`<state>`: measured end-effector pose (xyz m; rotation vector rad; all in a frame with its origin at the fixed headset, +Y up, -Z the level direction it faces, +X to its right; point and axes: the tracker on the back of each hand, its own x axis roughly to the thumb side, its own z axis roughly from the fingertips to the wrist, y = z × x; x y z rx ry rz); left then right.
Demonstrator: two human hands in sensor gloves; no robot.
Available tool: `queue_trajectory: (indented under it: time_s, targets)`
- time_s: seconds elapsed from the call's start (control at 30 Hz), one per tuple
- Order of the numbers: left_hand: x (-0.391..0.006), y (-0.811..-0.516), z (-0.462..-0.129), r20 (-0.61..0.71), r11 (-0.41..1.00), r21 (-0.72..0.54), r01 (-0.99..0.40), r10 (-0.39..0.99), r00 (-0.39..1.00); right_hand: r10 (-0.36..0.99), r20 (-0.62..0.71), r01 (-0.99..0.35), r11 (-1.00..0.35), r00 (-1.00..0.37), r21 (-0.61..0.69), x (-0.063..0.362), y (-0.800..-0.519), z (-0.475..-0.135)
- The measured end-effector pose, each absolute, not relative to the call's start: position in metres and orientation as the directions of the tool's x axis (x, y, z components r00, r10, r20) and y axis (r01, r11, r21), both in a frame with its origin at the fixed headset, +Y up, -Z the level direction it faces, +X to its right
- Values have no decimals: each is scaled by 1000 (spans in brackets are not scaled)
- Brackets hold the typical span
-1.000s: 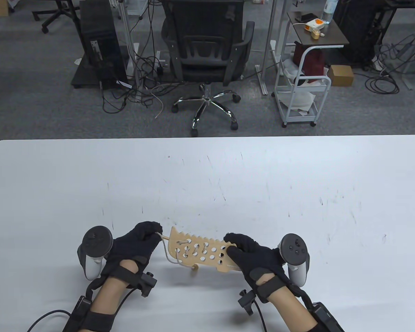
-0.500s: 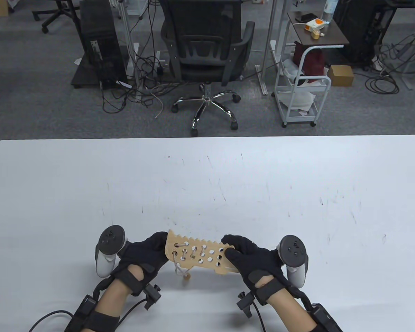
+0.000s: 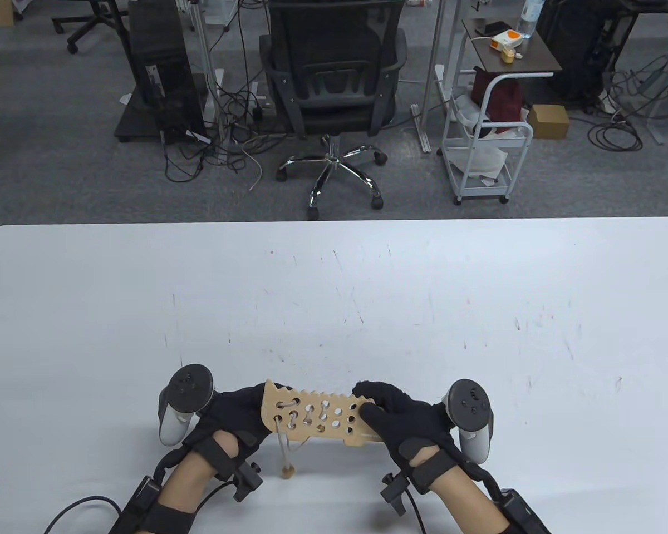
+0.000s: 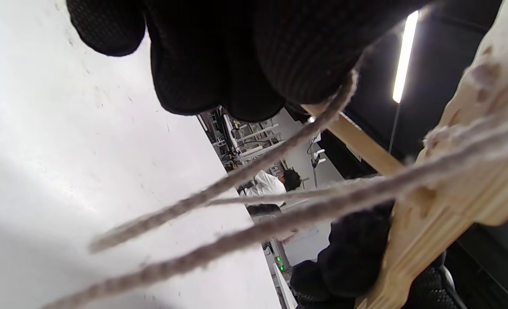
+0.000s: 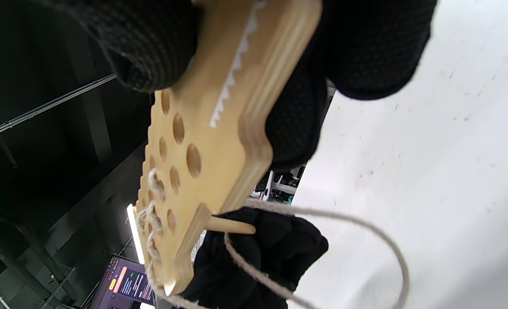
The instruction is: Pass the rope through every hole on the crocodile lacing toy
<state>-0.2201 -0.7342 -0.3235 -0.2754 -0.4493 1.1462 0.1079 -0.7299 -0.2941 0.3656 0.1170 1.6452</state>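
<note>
The wooden crocodile board (image 3: 318,418) is held above the table (image 3: 334,289) between both hands. My right hand (image 3: 396,418) grips its snout end, thumb on top, fingers (image 5: 365,47) wrapped round it. My left hand (image 3: 235,410) is at the tail end, its fingers hidden behind the board. In the left wrist view a strand of rope (image 4: 245,171) comes out from under a fingertip (image 4: 305,56). The rope (image 3: 282,445) is laced through the left-hand holes and hangs down to a small wooden needle (image 3: 288,471) near the table. A slack loop of rope (image 5: 365,236) shows under the board (image 5: 207,141).
An office chair (image 3: 334,83) stands beyond the table's far edge. A white cart (image 3: 481,150) and a computer tower (image 3: 158,72) stand on the floor to either side of it. A person in white sits far off in the left wrist view (image 4: 267,184).
My left hand has stopped pulling the rope out to the left and moved right to the board's tail end. The board tipped up and came nearer. The wooden needle dropped lower.
</note>
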Motion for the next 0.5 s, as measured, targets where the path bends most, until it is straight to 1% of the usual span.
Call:
queue_trajectory:
  time_s: [0.23,0.5]
  targets:
    - [-216,-735,-322,199,346,-474,-810,938,284,983,167,-951,-117,-71,287,107,-730,-294]
    - [-209,-737,-319,136,191,-558,-808,981,138,984,160,-956,-116,-75,268,108,-730,-295]
